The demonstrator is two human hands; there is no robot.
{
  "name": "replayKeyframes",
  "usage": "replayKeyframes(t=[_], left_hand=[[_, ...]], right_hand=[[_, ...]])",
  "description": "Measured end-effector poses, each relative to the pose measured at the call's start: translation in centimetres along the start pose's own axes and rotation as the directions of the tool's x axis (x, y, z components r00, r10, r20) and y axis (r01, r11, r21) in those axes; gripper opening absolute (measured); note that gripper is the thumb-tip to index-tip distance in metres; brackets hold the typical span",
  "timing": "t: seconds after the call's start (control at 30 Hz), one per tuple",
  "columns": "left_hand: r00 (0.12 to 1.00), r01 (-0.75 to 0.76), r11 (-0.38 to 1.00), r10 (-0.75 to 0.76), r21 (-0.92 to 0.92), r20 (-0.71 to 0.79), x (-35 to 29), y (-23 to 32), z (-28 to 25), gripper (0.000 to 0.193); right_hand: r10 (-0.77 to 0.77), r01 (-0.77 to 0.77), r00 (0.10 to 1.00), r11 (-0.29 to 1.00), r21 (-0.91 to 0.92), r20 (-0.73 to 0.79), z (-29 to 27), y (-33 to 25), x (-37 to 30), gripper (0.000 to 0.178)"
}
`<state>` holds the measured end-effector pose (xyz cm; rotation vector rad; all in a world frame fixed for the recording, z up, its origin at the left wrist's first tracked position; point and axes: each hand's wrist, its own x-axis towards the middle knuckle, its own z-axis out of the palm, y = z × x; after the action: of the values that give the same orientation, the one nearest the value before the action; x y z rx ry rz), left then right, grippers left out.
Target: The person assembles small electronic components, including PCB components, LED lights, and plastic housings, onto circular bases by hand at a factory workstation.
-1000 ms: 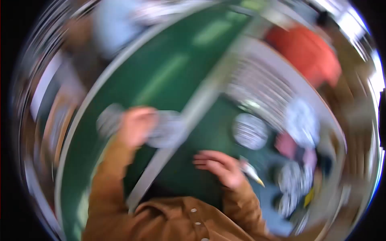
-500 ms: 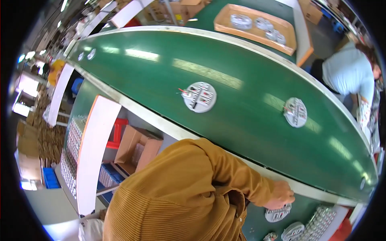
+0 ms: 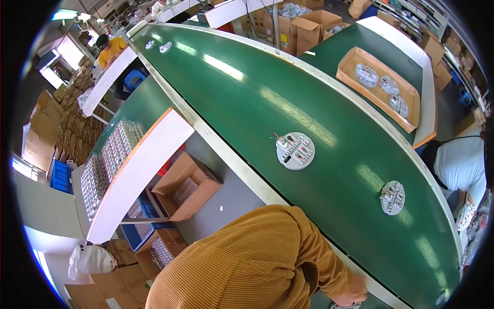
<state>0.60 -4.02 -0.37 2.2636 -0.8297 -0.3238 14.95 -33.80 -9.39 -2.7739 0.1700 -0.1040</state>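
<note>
left hand (image 3: pixel 353 290): fingers curled over partly hidden disc (image 3: pixel 343 306), cannot tell if grasping | right hand: out of view | beyond left hand: green belt (image 3: pixel 334 206), round modules (image 3: pixel 296 151)

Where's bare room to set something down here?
Longest bare stretch: the green belt between the middle disc and the far pair of pieces. Another lies between the right-hand disc and the near rail. Crowded: the side table with rows of small parts, and beneath the left hand.

Drawn back from green belt (image 3: pixel 329 170) with left hand (image 3: pixel 351 291).
Well apart now from white discs (image 3: pixel 296 151), earlier just beside it.
</note>
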Motion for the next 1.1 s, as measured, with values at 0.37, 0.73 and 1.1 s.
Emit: replayKeyframes(t=[0.37,0.73,1.1], left_hand=[[0.875,-0.355,0.935,0.34,0.021,-0.344,-5.7,-0.4,-5.6,0.097],[0.91,-0.413,0.9,0.411,-0.141,-0.044,-2.1,0.5,-1.3,0.096],[0.904,-0.426,0.895,0.425,-0.135,-0.037,-2.7,-0.4,-1.6,0.1]], right_hand=[[0.253,-0.306,0.899,0.947,-0.097,-0.358,-33.5,9.5,-22.1,0.028],[0.022,0.073,0.966,0.934,0.351,-0.258,-11.3,-16.7,-28.2,0.018],[-0.19,0.17,0.974,0.974,-0.151,-0.127,-11.1,-17.9,-28.3,0.032]])
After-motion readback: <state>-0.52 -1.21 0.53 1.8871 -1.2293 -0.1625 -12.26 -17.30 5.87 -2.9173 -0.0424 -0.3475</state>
